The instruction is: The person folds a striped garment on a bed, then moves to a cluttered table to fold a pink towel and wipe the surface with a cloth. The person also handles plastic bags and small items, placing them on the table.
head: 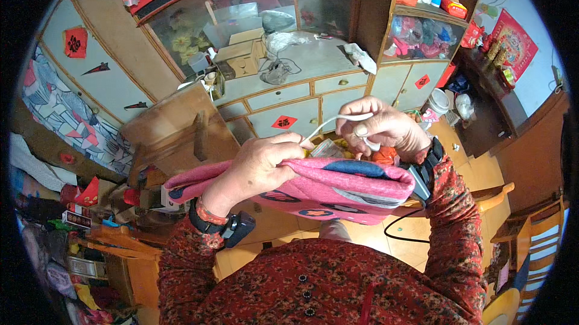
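My left hand (pixel 260 166) grips the upper edge of a folded pink fabric (pixel 312 191), perhaps a blanket, patterned with dark blue and grey shapes. It hangs in front of my body with a thick rolled fold along the top. A white cord (pixel 323 123) runs from beside my left fingers up to my right hand (pixel 384 128). My right fingers pinch this cord, and a loop of it curls below the thumb. What lies inside the folds is hidden.
A wooden cabinet (pixel 344 83) with pale doors stands ahead, with cardboard boxes (pixel 237 60) and plastic bags on top. At the left is a wooden board (pixel 176 121) near cluttered goods. A wooden chair (pixel 538 234) stands at the right. A black cable (pixel 393 230) hangs below my right forearm.
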### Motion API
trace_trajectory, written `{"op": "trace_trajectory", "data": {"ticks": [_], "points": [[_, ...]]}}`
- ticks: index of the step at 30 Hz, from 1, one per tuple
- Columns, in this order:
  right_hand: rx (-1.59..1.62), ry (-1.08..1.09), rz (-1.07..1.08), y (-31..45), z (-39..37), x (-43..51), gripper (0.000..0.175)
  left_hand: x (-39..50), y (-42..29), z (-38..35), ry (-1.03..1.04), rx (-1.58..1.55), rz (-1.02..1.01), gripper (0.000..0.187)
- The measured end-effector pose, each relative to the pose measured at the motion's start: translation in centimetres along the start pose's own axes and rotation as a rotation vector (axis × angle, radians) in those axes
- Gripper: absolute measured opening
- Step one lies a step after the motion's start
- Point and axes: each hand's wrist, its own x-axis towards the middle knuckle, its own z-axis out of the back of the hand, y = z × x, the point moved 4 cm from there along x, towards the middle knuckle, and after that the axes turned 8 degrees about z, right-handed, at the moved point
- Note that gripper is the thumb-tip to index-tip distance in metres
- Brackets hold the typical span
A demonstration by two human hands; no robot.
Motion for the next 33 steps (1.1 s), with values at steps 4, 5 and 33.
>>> {"op": "trace_trajectory", "data": {"ticks": [4, 5, 33], "points": [[0.098, -0.176, 0.197, 0.0, 2.0, 0.1, 0.028, -1.0, 0.8, 1.0, -0.081, 0.006, 0.013, 0.019], [0.258, -0.346, 0.267, -0.2, 3.4, -0.6, 0.026, -1.3, 1.2, 1.7, -0.121, 0.006, 0.032, 0.022], [-0.489, -0.469, 0.374, -7.6, 9.4, -1.0, 0.022, 1.5, -8.8, 18.5, -0.388, 0.011, 0.149, 0.012]]}}
